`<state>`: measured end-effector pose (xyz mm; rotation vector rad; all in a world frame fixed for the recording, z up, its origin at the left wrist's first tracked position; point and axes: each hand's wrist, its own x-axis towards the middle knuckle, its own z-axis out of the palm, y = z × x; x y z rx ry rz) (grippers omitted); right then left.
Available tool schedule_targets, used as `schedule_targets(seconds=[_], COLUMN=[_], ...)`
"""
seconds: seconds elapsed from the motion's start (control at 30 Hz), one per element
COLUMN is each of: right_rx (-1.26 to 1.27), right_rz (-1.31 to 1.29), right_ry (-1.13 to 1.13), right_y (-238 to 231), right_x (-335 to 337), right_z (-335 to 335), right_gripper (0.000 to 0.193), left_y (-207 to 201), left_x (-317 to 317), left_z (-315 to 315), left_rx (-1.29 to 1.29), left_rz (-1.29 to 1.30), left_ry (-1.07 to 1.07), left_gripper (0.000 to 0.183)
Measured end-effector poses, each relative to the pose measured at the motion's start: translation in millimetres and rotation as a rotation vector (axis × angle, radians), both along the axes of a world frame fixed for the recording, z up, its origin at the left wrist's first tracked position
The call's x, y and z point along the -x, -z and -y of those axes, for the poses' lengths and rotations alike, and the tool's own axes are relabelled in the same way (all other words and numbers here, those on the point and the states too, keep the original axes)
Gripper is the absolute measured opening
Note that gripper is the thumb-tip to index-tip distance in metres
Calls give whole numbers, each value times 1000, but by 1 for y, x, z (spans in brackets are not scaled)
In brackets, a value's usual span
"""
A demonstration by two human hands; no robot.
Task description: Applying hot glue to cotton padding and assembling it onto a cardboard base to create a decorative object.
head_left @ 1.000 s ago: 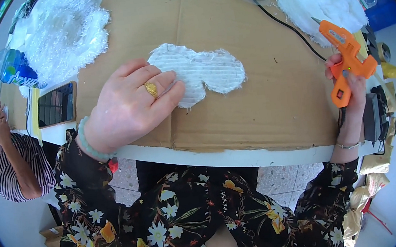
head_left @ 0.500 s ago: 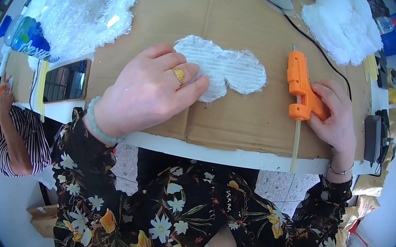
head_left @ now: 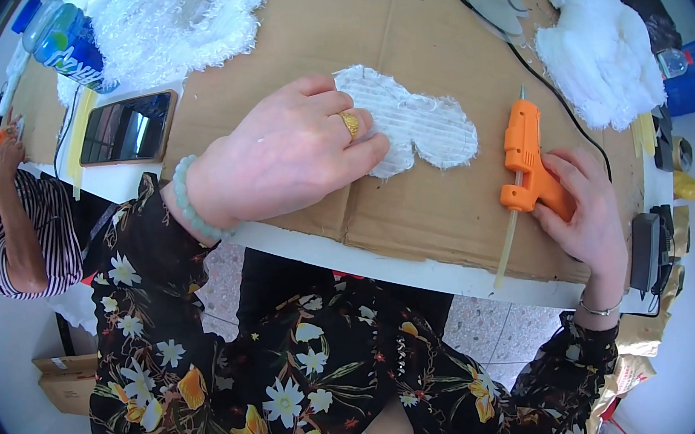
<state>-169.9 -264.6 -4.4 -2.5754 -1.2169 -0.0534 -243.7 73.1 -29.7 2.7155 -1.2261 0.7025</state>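
Observation:
A white, ribbed, two-lobed piece of fabric with frayed edges (head_left: 427, 126) lies flat on the cardboard. My left hand (head_left: 293, 150) is closed over its left end, fingers curled, with the fingertips partly hidden. A gold ring and a pale green bead bracelet are on that hand and wrist. To the right, my right hand (head_left: 586, 203) is closed around the handle of an orange hot glue gun (head_left: 521, 146). Its nozzle points away from me, and a translucent glue stick (head_left: 505, 249) sticks out of its back end toward the table's near edge.
Fluffy white material (head_left: 172, 27) lies at the back left, beside a blue-capped bottle (head_left: 66, 43) and a phone (head_left: 129, 129). More white fluff (head_left: 600, 60) sits at the right. A black cable (head_left: 552, 74) crosses the cardboard (head_left: 319, 40). Another person (head_left: 19, 229) sits at far left.
The whole view has shifted and turned slightly. My left hand stays on the fabric piece and my right hand keeps its hold on the glue gun.

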Motion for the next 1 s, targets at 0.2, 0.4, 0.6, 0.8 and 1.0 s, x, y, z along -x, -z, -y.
schedule_targets(seconds=[0.2, 0.4, 0.6, 0.8, 1.0], right_rx=[-9, -35, -93, -136, -222], right_rz=[26, 8, -76, -125, -77], right_ry=[-54, -273, -304, -218, 52], right_y=[-36, -36, -7, -14, -32], right_x=[8, 0, -43, -44, -34], right_z=[-21, -81, -134, -126, -45], right_gripper=[46, 33, 19, 19, 16], left_y=[1, 4, 4, 4, 8], left_x=[0, -1, 0, 3, -6], left_z=[1, 0, 0, 0, -11], left_rx=[-2, 8, -8, 17, 257], left_rz=[6, 15, -13, -62, -193], left_ry=[2, 7, -1, -15, -17], left_gripper=[16, 16, 14, 12, 12])
